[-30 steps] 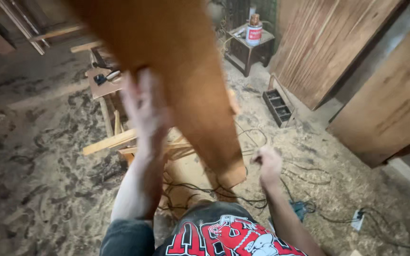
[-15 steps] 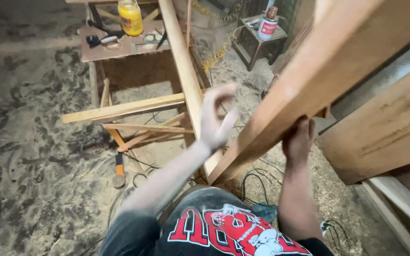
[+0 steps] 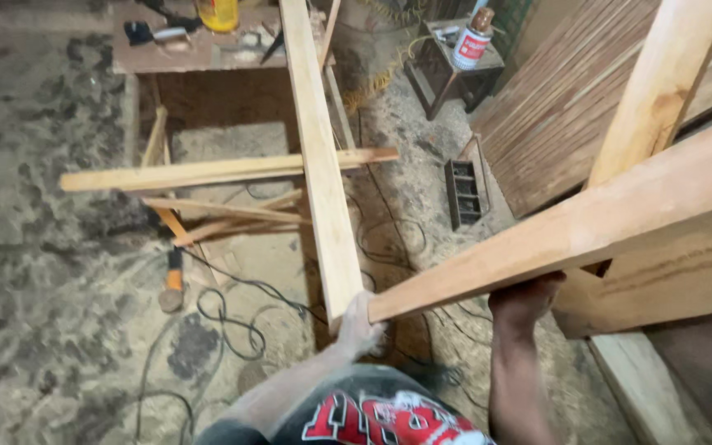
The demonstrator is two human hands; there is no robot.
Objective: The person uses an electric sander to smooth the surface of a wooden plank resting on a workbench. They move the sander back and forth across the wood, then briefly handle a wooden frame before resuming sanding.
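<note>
A long pale wooden plank [image 3: 587,227] slants from the lower middle up to the right edge. My left hand [image 3: 362,325] grips its near end from below. My right hand [image 3: 525,299] holds the plank's underside further along, fingers curled up under it. Another long plank [image 3: 316,156] lies lengthwise over a low sawhorse-like frame [image 3: 208,173], its near end right beside my left hand.
Sawdust covers the floor. A black cable [image 3: 232,313] and a hammer-like tool [image 3: 173,280] lie at left. A workbench [image 3: 191,45] at the back carries a yellow bottle [image 3: 218,12] and tools. A small stand holds a can [image 3: 472,41]. Timber panels [image 3: 587,99] lean at right.
The plank has swung down and to the right. My left hand dropped from mid-air onto the plank's near end. My right hand stays under the plank.
</note>
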